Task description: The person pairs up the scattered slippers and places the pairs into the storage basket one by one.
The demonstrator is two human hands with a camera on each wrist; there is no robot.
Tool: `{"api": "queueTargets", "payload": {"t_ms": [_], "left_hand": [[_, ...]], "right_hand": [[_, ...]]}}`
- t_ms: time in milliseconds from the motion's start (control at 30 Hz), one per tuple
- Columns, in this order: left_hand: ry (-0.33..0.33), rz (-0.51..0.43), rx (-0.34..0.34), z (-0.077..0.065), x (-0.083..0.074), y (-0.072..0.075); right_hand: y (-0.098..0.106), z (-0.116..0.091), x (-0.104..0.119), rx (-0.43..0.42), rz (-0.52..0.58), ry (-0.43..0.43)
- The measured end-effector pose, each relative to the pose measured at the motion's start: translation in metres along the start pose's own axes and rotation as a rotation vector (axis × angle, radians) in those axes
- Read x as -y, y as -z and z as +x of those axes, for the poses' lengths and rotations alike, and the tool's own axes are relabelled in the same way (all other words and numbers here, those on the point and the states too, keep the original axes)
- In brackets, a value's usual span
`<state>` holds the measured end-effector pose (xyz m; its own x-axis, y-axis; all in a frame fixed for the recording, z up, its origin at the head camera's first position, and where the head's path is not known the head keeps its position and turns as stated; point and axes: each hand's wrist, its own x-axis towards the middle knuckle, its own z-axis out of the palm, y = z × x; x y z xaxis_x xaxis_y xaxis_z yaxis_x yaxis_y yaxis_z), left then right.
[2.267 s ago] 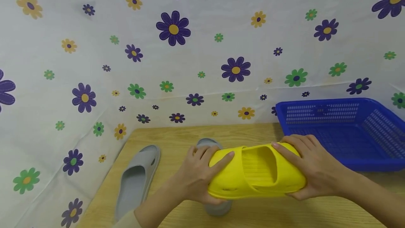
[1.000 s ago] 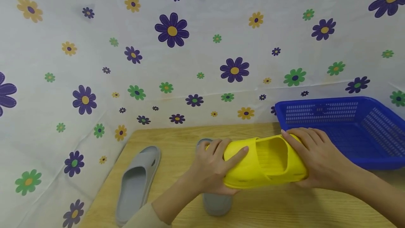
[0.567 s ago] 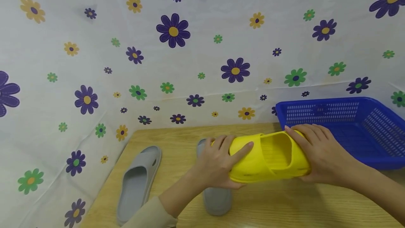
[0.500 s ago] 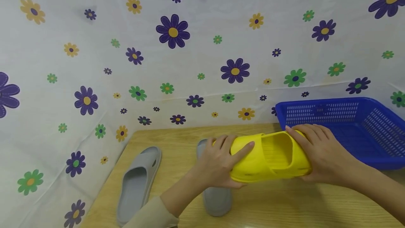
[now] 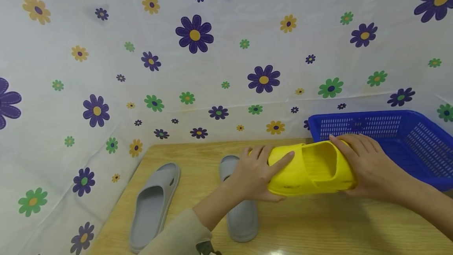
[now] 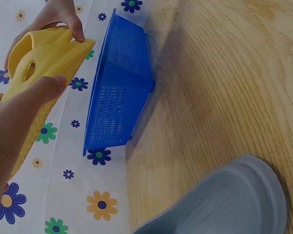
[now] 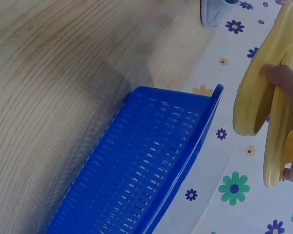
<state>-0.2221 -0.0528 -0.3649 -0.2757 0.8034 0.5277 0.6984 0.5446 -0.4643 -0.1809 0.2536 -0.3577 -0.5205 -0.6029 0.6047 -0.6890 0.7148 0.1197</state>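
Observation:
A pair of yellow slippers (image 5: pixel 290 178), fitted together into one bundle, is held above the table between both hands. My left hand (image 5: pixel 256 172) grips its left end, thumb across the top. My right hand (image 5: pixel 371 172) holds the right end, just in front of the basket. Two soles of the yellow slippers (image 7: pixel 256 73) show in the right wrist view, facing apart from each other. Below my left forearm lies a grey slipper (image 5: pixel 242 221), its middle hidden by that arm. Farther left, another grey slipper (image 5: pixel 152 200) lies flat with its toe pointing away.
A blue perforated plastic basket (image 5: pixel 354 127) stands on the wooden table (image 5: pixel 293 227) at the back right; nothing shows in its visible part. A white flower-print cloth (image 5: pixel 226 62) hangs behind and along the left side.
Both hands have carried the yellow slippers right and slightly up, away from over the right grey slipper, more of which now shows. The grey slippers and the basket stay in place.

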Motion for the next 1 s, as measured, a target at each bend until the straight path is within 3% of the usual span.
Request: {"api": "queueTargets", "payload": {"t_ms": [267, 633, 1000], "left_hand": [[0.007, 0.000, 0.014, 0.013, 0.000, -0.008], [0.025, -0.038, 0.061, 0.030, -0.002, -0.016], [0.035, -0.027, 0.075, 0.041, -0.003, -0.030]], "right_hand": [[-0.004, 0.000, -0.015, -0.091, 0.013, 0.047], [-0.004, -0.003, -0.035, -0.150, 0.021, 0.086], [0.001, -0.006, -0.049, -0.057, 0.064, 0.060]]}}
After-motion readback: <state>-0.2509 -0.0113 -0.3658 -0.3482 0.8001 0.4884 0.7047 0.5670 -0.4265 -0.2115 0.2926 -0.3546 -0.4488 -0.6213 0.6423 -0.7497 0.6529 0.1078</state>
